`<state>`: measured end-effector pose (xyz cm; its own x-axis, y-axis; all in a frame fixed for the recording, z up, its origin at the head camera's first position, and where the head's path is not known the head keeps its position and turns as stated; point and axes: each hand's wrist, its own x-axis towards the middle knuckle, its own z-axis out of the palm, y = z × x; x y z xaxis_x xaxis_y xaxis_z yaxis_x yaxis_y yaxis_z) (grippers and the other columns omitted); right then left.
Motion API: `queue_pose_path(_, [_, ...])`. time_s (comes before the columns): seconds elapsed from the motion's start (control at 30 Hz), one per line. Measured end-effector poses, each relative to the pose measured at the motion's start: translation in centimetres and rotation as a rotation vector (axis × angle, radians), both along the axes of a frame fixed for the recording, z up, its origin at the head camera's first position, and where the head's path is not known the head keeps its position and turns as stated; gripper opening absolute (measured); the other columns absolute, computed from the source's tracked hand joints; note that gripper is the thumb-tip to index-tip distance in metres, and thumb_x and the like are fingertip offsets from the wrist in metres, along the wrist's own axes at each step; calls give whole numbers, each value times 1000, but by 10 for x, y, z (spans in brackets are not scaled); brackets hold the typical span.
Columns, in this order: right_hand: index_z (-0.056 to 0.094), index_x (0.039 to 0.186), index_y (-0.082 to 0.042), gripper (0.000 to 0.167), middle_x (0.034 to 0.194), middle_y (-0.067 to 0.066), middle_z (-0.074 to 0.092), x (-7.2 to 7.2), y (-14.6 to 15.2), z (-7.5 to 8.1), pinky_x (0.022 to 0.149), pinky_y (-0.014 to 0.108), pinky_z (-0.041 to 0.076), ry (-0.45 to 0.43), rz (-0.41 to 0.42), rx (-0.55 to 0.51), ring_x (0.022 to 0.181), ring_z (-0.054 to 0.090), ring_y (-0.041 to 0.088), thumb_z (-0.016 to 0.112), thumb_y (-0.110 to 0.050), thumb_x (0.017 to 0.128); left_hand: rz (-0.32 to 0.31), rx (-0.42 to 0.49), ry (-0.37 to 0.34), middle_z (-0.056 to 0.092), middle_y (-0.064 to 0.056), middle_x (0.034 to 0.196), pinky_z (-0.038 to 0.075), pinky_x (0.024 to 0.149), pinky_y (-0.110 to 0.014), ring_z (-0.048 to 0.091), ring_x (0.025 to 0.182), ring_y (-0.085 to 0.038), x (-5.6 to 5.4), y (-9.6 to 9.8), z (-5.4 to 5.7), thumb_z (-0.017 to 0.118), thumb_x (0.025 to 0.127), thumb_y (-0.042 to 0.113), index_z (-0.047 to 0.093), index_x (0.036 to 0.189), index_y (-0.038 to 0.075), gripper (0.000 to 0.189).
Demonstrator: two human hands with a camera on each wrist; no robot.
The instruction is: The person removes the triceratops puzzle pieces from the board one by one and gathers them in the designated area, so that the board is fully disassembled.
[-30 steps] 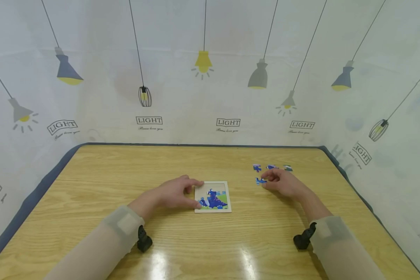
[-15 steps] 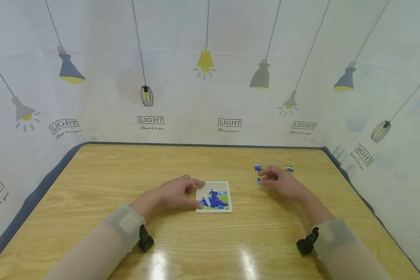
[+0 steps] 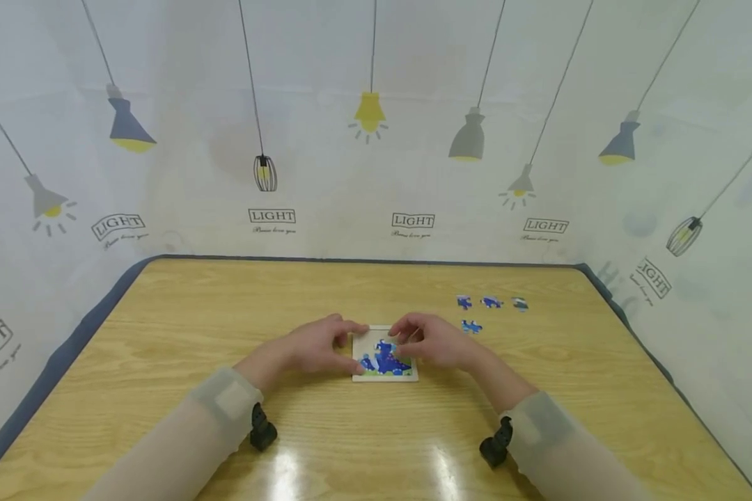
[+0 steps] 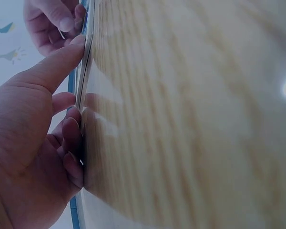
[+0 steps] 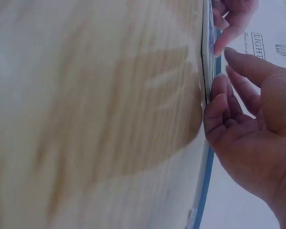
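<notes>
A square white-rimmed puzzle tray (image 3: 385,378), partly filled with blue dinosaur pieces, lies on the table between the hands. My left hand (image 3: 322,346) rests at its left side, index fingertip at the far corner and thumb at the near one. In the left wrist view that thumb (image 4: 57,64) reaches out straight along the tray's edge. My right hand (image 3: 435,341) is over the tray's right part and covers some of the picture. Its thumb and index finger stand apart near the dinosaur, no loose piece showing between them. The right wrist view shows its other fingers (image 5: 221,102) loosely bent.
Several loose jigsaw pieces lie to the right behind the tray, among them a blue one (image 3: 472,326) nearest it and a green-and-white one (image 3: 519,303) furthest right. The wooden table (image 3: 326,431) ends at a wall cloth printed with lamps (image 3: 351,181).
My right hand has moved left from the loose pieces to the tray, and those pieces still lie at the right. My left hand has stayed at the tray's left side.
</notes>
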<state>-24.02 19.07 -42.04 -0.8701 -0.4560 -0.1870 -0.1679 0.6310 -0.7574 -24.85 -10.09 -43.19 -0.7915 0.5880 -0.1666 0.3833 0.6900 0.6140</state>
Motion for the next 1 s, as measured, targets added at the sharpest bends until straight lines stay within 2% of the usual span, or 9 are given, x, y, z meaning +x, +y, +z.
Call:
queue_pose_path(0.23, [72,132,-16,41,118,2,68,-1,-7,-4,95,37,48,0,40,40,105,58,20,88,-28,96,-7,2,17,59,0,113,48,87,-38,55,99,-19,1,0,-1,86,91,56,57,161,27,81])
queue_pose_path(0.37, [72,132,-14,42,118,3,66,0,-11,-6,99,39,48,25,47,65,108,57,20,87,-29,96,-8,-2,15,60,0,114,48,87,-38,56,100,-19,1,0,-1,86,91,57,56,162,28,82])
queue_pose_path(0.5, [71,132,-14,41,118,3,65,3,-14,-7,104,41,47,24,20,68,110,56,21,86,-27,97,-5,-8,16,60,1,115,49,88,-39,56,101,-19,1,1,-2,85,92,57,56,162,29,81])
queue_pose_path(1.0, [73,130,-18,39,117,3,65,4,-18,-9,103,42,47,4,-50,42,109,58,20,88,-20,94,2,-1,-9,59,0,117,49,90,-39,55,103,-20,3,2,1,86,92,55,56,162,28,81])
